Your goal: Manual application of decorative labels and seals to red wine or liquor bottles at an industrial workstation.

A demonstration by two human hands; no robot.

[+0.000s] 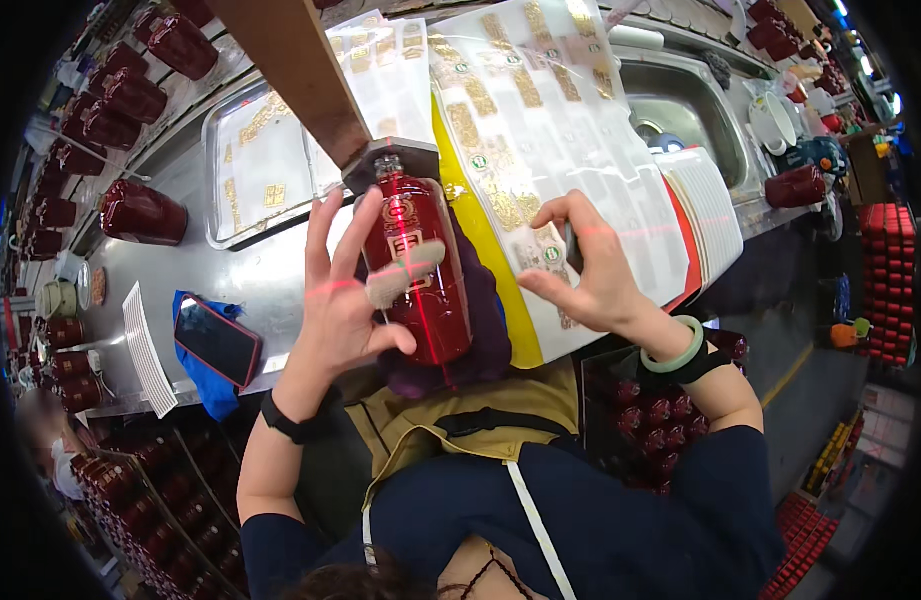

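A dark red glass bottle (435, 310) with gold decoration lies on a dark purple cloth (485, 270), its neck against a dark metal block (395, 160) at the foot of a brown post. Red laser lines cross it. Over its left side my left hand (345, 295) is open, fingers spread; a pale, textured cover on one finger lies across the bottle's gold label. Whether that finger touches the glass I cannot tell. To the right, my right hand (590, 265) is open, thumb and forefinger apart, above clear sheets of gold decals (500, 200). Its other fingers are partly hidden.
A metal tray (220, 190) with gold decals stands back left. On a blue cloth lies a phone (217, 340), beside a white ridged strip (148, 350). A steel sink (680, 100) is back right, near stacked white sheets (715, 215). Many red bottles (145, 212) line the left.
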